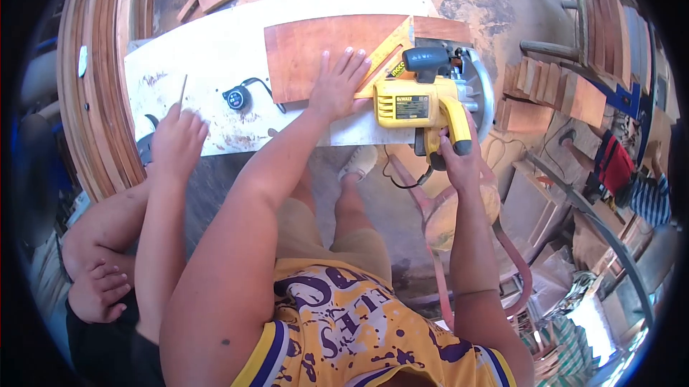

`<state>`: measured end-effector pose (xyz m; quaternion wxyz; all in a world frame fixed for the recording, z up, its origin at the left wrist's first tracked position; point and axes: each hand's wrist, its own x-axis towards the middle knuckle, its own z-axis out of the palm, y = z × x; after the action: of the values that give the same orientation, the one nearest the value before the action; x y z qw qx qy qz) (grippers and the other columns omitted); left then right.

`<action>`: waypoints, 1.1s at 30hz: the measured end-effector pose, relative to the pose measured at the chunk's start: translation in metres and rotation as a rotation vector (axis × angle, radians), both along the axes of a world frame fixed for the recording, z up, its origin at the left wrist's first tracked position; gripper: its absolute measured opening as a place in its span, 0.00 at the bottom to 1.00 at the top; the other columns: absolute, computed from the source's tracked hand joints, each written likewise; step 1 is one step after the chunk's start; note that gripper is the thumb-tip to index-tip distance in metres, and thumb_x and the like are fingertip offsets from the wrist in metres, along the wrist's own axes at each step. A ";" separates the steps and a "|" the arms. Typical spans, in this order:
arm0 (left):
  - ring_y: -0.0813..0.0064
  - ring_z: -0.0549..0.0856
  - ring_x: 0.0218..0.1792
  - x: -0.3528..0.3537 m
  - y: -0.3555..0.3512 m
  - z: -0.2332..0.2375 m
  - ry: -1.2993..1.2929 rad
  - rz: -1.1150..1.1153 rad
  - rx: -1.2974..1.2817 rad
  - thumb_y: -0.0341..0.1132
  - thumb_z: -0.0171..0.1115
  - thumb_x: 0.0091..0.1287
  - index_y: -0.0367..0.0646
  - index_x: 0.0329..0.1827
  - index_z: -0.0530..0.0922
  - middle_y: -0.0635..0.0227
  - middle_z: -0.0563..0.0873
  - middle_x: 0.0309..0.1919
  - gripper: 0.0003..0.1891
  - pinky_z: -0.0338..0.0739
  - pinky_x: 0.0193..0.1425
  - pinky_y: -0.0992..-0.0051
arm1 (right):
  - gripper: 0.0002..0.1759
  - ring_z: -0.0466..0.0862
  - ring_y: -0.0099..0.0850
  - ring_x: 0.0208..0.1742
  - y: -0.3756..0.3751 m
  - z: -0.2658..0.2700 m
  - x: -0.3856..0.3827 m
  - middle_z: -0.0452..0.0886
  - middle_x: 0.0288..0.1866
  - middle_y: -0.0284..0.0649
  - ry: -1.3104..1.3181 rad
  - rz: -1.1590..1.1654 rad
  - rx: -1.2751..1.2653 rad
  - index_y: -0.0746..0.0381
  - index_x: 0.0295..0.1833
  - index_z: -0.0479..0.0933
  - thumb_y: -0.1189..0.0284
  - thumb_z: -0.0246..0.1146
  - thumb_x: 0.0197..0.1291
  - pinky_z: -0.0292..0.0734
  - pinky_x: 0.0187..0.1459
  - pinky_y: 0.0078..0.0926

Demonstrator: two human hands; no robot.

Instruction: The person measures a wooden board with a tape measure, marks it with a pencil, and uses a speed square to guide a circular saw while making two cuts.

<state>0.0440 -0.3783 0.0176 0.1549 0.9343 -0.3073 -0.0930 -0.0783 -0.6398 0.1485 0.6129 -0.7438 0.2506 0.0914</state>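
Yellow jersey (344, 315) nearest, right hand (461, 161) closed around a circular saw (402, 104) over a board (301, 57) on a white surface (201, 43) — weak pressure from the spread left hand (337, 86) could let the yellow square (387, 50) slip.

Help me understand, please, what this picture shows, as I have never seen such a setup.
No robot here: a camera worn on a person's head looks down at their two bare hands. The right hand grips a yellow circular saw; the left hand lies spread on a brown board, beside a yellow triangular square. Beneath is a white work surface, with a tape measure on it. At the left, a co-worker's hand holds a thin stick, perhaps a pencil.
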 end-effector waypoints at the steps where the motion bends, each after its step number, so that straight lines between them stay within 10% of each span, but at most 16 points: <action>1: 0.61 0.58 0.82 -0.005 0.001 0.002 -0.006 0.002 0.000 0.55 0.71 0.58 0.50 0.80 0.63 0.65 0.63 0.81 0.47 0.46 0.81 0.37 | 0.40 0.78 0.22 0.49 0.001 0.000 -0.007 0.77 0.49 0.35 -0.019 0.004 -0.009 0.62 0.81 0.58 0.83 0.62 0.64 0.78 0.51 0.22; 19: 0.56 0.66 0.77 0.002 -0.031 0.023 -0.215 -0.110 0.285 0.45 0.70 0.58 0.37 0.69 0.71 0.51 0.70 0.75 0.37 0.62 0.78 0.54 | 0.41 0.78 0.36 0.69 -0.006 -0.009 -0.009 0.78 0.68 0.50 -0.156 0.057 -0.091 0.63 0.80 0.59 0.75 0.66 0.63 0.72 0.68 0.33; 33: 0.55 0.66 0.78 0.019 -0.009 -0.012 -0.107 -0.167 -0.119 0.49 0.73 0.55 0.37 0.72 0.71 0.55 0.69 0.75 0.42 0.56 0.80 0.47 | 0.38 0.73 0.34 0.72 0.003 -0.008 -0.010 0.74 0.71 0.46 -0.146 0.019 -0.118 0.63 0.80 0.59 0.77 0.62 0.65 0.67 0.72 0.33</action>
<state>0.0630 -0.3868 0.0054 0.1850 0.8984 -0.3966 -0.0372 -0.0884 -0.6371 0.1407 0.5837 -0.7856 0.2032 0.0279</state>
